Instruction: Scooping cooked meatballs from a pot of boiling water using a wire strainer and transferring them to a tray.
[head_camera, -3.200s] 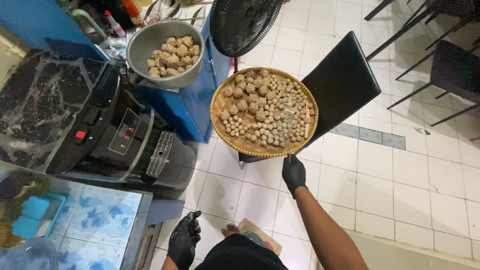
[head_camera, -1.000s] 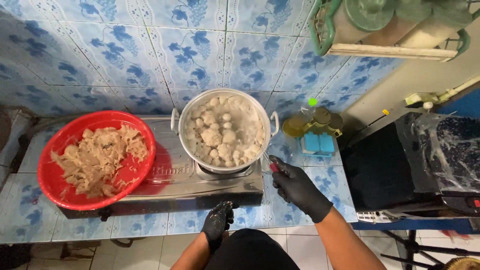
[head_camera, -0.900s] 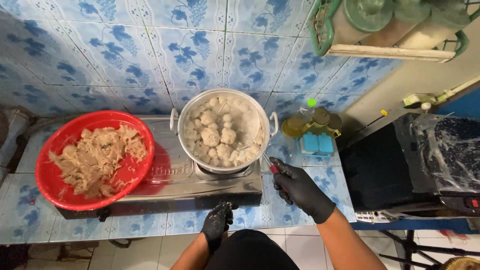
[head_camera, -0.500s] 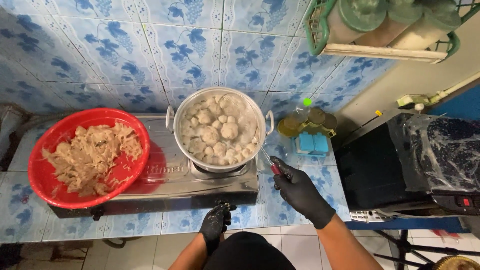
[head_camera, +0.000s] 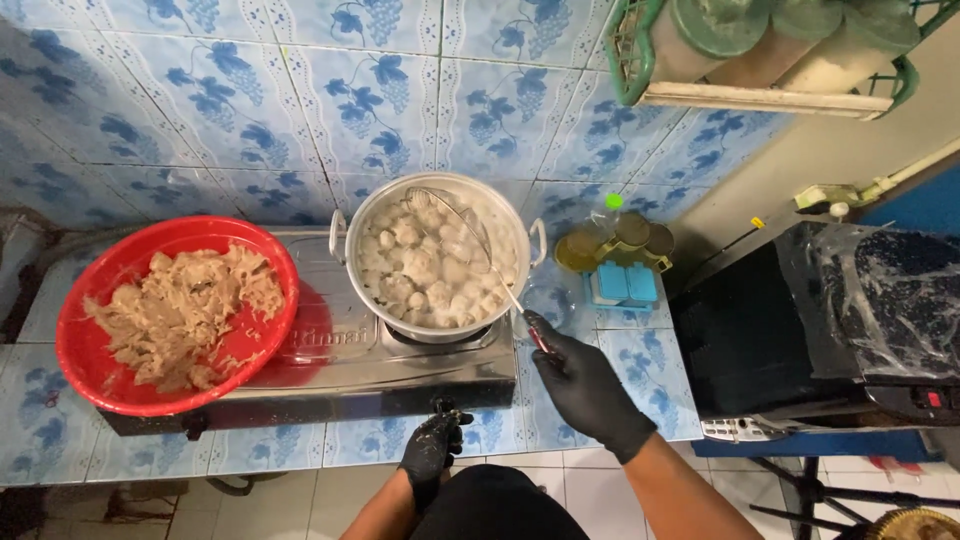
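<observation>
Black-gloved right hand (head_camera: 590, 385) at the desk's front edge, fingers closed around the handle of a wire skimmer (head_camera: 455, 225) resting in the steel pot (head_camera: 435, 260) of meatballs on the gas stove (head_camera: 350, 365). Black-gloved left hand (head_camera: 432, 455) at the stove's front knob, grip impossible to tell. Red basin (head_camera: 175, 315) of minced meat beside the pot, toward the desk's left end.

light: bright, even, from above
shadows: soft, under the stove (head_camera: 330, 375)
glare: mild on the tiles (head_camera: 300, 110)
edges: slightly bent
focus: sharp
</observation>
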